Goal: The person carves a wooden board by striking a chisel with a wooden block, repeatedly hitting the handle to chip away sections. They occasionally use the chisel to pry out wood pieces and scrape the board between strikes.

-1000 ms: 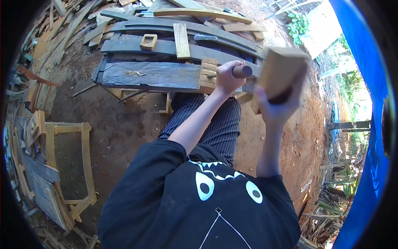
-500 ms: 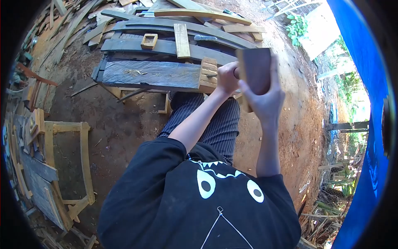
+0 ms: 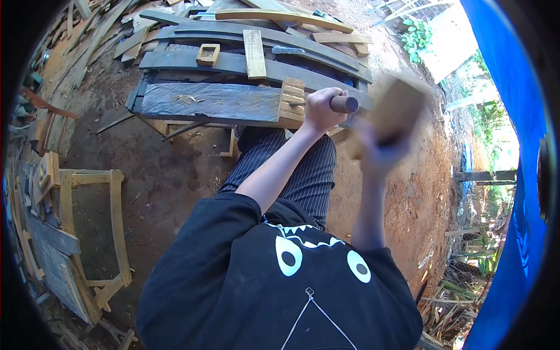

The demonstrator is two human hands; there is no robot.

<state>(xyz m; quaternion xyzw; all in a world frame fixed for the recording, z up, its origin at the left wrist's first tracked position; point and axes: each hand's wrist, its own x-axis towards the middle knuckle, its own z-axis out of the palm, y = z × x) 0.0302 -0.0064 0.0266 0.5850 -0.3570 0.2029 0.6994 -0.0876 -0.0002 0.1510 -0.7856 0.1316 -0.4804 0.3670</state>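
Observation:
My left hand (image 3: 322,111) is wrapped round the brown handle of a chisel (image 3: 345,104), whose thin blade points left into the carved end of a light wooden piece (image 3: 291,96). That piece shows several cut notches and stands against the end of a grey plank (image 3: 213,104) on the bench. My right hand (image 3: 382,149) grips a thick wooden block (image 3: 402,105), off to the right and apart from the chisel handle. Both the block and the right hand's fingers are blurred by motion.
On the bench lie a small wooden frame (image 3: 208,54), a short pale board (image 3: 254,53), a clear-looking tool handle (image 3: 288,51) and long curved slats (image 3: 280,18). Wooden frames (image 3: 119,221) stand at the left. A blue tarp (image 3: 507,52) hangs at the right.
The wooden block in my right hand has swung right, away from the chisel handle, and is tilted. My left hand and the chisel stay nearly where they were.

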